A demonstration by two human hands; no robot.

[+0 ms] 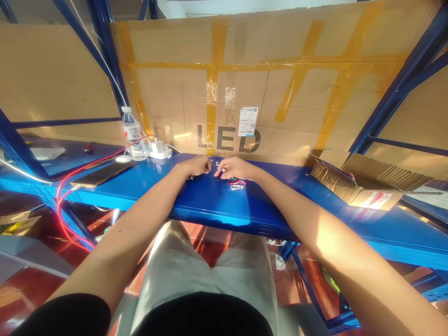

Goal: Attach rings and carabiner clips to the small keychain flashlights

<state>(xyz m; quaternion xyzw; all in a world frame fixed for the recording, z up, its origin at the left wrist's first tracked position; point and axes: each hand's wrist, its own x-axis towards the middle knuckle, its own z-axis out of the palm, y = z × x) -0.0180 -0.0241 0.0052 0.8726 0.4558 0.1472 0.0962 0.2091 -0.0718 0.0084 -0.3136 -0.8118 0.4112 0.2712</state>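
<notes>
Both my hands rest on a blue metal shelf (217, 200) in front of a taped cardboard sheet printed LED. My left hand (199, 165) is curled, fingers closed on something small that I cannot make out. My right hand (234, 168) sits a few centimetres to its right, fingertips pinched together on a tiny part. Several small coloured clips (237, 184), pink, green and silver, lie on the shelf just under and in front of my right hand.
A phone (102, 173) lies at the left with a red cable (70, 186) running off the shelf edge. A water bottle (133, 133) and a white charger (158, 148) stand behind it. An open cardboard box (367, 184) lies at the right.
</notes>
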